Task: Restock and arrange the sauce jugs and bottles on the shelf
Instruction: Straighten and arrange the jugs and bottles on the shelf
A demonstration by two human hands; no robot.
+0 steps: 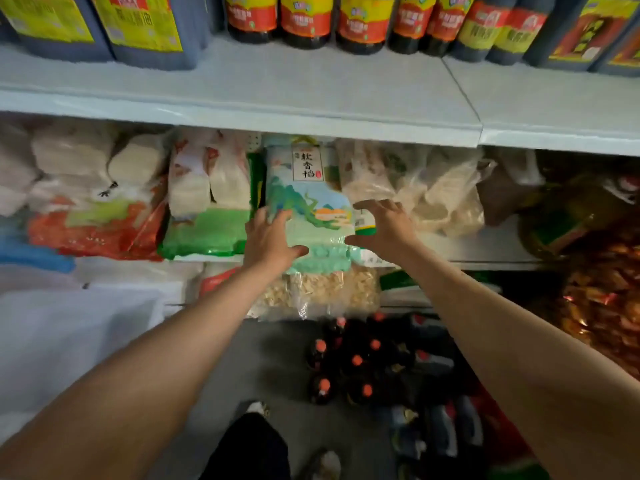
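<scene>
Two bare hands frame one pale green pictured rice bag [308, 209] standing on the middle shelf: the left hand [268, 242] lies on the bag's left edge with fingers spread and straight, thumb against its lower front, and the right hand [381, 225] hovers at the bag's right edge, fingers loosely arched and holding nothing. Neither grip has closed on anything.

From that bag, the task's own goods lie in two directions. Straight below it, on the grey floor, stands a cluster of dark sauce bottles with orange-red caps [349, 362]; I count about seven caps, though blur may hide more. Down and to the right of them lie several dark blue jugs [440, 434], too blurred to count. Above the bag, on the white upper shelf [311, 88], stand six or so dark bottles with red and yellow labels [306, 19], flanked by large dark blue jugs with yellow labels [138, 26], at least two to the left.

Judging by this, the next restocking reach goes downward; the floor bottles stand upright, slightly nearer the right hand.
</scene>
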